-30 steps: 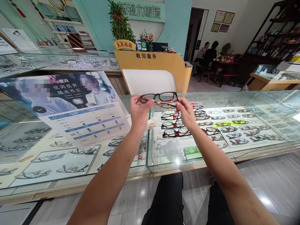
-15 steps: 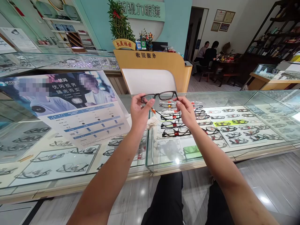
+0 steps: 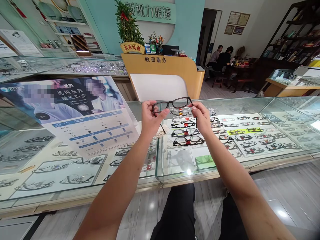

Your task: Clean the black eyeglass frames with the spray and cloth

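- Glasses (image 3: 170, 102) are hanging in the air above the glass counter (image 3: 232, 104), held up between two hands, right end sitting a little higher in view than left.
- Left hand (image 3: 150, 117) is gripping the left end: thumb lying on the near side, fingers curling behind the rim; exact contact is being partly hidden.
- Right hand (image 3: 202, 117) is pinching the right end near the hinge, thumb against forefinger, remaining fingers folding inward.
- Both side arms are standing unfolded; left side arm (image 3: 162, 127) is dangling in front of a pale cloth (image 3: 159, 135), right side arm (image 3: 196, 122) is pointing down beside the right hand.
- Step in hand, judging by the pose: the person is steadying the opened pair, perhaps checking or adjusting it; cannot tell which.
- Next move, as judged, is calling for light, even pressure at both ends, with fingertips keeping off the lenses.
- Leaflet (image 3: 82, 115) is standing left of the left hand; display frames (image 3: 188, 141) are lying in rows below.
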Tool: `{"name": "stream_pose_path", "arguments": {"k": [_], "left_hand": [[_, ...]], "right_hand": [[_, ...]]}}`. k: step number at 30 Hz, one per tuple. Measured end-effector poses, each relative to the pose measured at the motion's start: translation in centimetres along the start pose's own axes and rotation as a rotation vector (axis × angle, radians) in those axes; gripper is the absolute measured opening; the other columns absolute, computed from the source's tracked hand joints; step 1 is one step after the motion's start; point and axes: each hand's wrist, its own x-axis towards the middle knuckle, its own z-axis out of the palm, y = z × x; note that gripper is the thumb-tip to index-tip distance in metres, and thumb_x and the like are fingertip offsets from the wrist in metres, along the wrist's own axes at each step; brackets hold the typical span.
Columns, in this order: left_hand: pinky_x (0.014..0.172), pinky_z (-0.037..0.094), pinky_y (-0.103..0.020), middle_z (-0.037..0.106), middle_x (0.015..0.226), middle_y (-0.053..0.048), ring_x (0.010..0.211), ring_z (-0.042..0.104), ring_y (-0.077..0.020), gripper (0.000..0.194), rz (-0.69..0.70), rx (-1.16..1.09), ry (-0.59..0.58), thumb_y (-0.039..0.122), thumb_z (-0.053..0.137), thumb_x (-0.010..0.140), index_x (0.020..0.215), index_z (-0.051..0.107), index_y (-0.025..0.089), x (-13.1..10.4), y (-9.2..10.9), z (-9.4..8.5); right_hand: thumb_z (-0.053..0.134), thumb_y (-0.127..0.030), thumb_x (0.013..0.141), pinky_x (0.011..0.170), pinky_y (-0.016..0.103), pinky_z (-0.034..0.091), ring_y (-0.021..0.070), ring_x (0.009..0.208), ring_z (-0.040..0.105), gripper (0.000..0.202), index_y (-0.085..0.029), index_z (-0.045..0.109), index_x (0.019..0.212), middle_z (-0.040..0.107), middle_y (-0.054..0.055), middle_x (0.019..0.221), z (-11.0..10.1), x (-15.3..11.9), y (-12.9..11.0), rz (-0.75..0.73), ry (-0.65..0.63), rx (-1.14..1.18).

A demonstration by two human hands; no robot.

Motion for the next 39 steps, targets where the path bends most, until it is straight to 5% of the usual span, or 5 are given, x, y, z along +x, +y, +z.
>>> {"name": "stream_pose_path", "arguments": {"k": [6, 11, 17, 34, 39], "left_hand": [[0.078, 0.057, -0.031, 0.069, 0.102, -0.005, 0.097, 0.065, -0.0204, 0.071, -0.006, -0.044, -0.103, 0.054, 0.11, 0.061, 0.114, 0.07, 0.027, 0.4, 0.4, -0.2], [0.091, 0.066, -0.039, 0.081, 0.125, -0.012, 0.117, 0.075, -0.0276, 0.075, -0.036, -0.1, -0.327, 0.06, 0.112, 0.06, 0.118, 0.075, 0.027, 0.1, 1.7, -0.3], [0.122, 0.061, -0.053, 0.08, 0.147, -0.017, 0.145, 0.073, -0.0373, 0.077, 0.043, -0.028, -0.604, 0.056, 0.114, 0.061, 0.123, 0.076, 0.03, -0.7, 2.6, -0.1], [0.137, 0.041, -0.058, 0.074, 0.16, -0.012, 0.157, 0.062, -0.0397, 0.081, 0.065, 0.271, -0.685, 0.061, 0.105, 0.076, 0.145, 0.076, 0.032, -1.3, 3.7, -0.7], [0.14, 0.041, -0.056, 0.047, 0.187, -0.013, 0.175, 0.042, -0.0416, 0.116, 0.182, 0.349, -0.637, 0.07, 0.1, 0.079, 0.176, 0.049, 0.036, -1.3, 2.7, -1.1]], "right_hand": [[0.065, -0.068, 0.093, 0.073, 0.039, 0.048, 0.0213, 0.068, 0.049, 0.043, -0.028, 0.073, 0.079, 0.05, 0.0, 0.066, -0.2, 0.3, -0.9, 0.001, -0.001, 0.109], [0.063, -0.088, 0.092, 0.072, 0.04, 0.054, 0.0224, 0.067, 0.06, 0.067, -0.024, 0.079, 0.08, 0.064, 0.005, 0.067, -1.3, 0.4, -2.0, 0.182, -0.23, 0.224], [0.094, -0.074, 0.081, 0.078, 0.042, 0.063, 0.0246, 0.078, 0.075, 0.057, -0.019, 0.089, 0.092, 0.084, 0.01, 0.089, -1.6, -0.2, -2.0, 0.332, -0.484, 0.334], [0.106, -0.057, 0.077, 0.075, 0.03, 0.068, 0.0227, 0.079, 0.085, 0.047, -0.014, 0.089, 0.085, 0.087, 0.011, 0.084, -2.0, -0.3, -1.4, 0.535, -0.655, 0.437], [0.106, -0.057, 0.077, 0.081, 0.033, 0.068, 0.0216, 0.079, 0.082, 0.046, -0.016, 0.089, 0.084, 0.087, 0.01, 0.085, -2.0, -0.3, -2.0, 0.465, -0.602, 0.435]]}}
